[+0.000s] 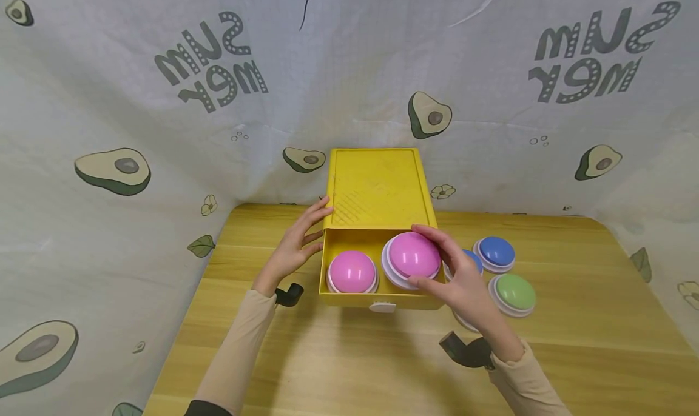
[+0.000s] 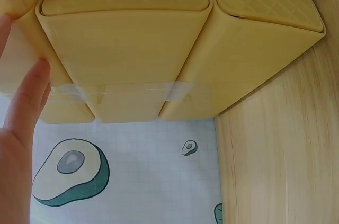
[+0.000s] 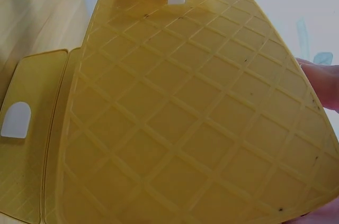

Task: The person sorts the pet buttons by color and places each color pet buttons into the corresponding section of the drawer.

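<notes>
A yellow drawer cabinet [image 1: 382,185] stands at the back of the table with its top drawer [image 1: 341,299] pulled out. My right hand [image 1: 469,291] grips a pink dome-shaped button [image 1: 414,255] with a white base, over the right half of that drawer. A second pink dome button [image 1: 352,271] sits inside on the left. My left hand [image 1: 289,252] touches the cabinet's left side with its fingers extended; in the left wrist view a fingertip [image 2: 39,70] meets the yellow wall. The right wrist view is mostly filled by the latticed drawer front [image 3: 196,102], which hides the held button.
Right of the drawer, a blue dome button [image 1: 497,251] and a green one [image 1: 516,291] lie on the wooden table [image 1: 349,355]. Another blue button [image 1: 472,260] and a white base [image 1: 464,322] are partly hidden by my right hand. A patterned cloth [image 1: 349,64] hangs behind.
</notes>
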Action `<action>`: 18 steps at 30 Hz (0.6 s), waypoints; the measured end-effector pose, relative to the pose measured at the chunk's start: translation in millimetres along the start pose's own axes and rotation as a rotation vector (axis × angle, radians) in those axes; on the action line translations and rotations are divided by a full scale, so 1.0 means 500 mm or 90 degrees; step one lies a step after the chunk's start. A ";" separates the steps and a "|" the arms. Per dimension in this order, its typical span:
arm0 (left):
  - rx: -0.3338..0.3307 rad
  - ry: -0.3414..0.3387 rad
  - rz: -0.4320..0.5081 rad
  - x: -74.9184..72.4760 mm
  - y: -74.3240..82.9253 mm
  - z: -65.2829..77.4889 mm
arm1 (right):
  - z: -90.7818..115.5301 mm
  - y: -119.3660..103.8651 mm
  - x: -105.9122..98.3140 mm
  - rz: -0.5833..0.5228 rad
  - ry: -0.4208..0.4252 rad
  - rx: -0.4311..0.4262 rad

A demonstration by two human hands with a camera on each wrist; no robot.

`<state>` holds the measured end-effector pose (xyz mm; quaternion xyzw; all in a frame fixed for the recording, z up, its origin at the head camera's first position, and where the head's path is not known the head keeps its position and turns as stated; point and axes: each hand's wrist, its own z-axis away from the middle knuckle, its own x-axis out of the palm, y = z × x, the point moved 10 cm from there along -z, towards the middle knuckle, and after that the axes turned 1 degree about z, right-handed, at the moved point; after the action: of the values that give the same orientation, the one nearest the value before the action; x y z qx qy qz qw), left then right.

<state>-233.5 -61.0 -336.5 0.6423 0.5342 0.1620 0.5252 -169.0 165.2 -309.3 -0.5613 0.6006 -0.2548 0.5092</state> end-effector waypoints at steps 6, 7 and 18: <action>-0.007 0.003 0.008 0.000 -0.012 -0.001 | -0.001 -0.001 0.005 0.024 -0.018 -0.010; -0.007 0.004 0.007 0.000 -0.012 0.000 | -0.001 0.000 0.006 0.028 -0.020 -0.009; -0.008 0.004 0.011 -0.001 -0.012 -0.001 | 0.002 -0.002 0.011 0.135 -0.036 -0.013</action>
<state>-237.1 -61.7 -341.1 0.6428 0.5296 0.1719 0.5261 -166.9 159.8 -310.5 -0.5067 0.6444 -0.1778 0.5444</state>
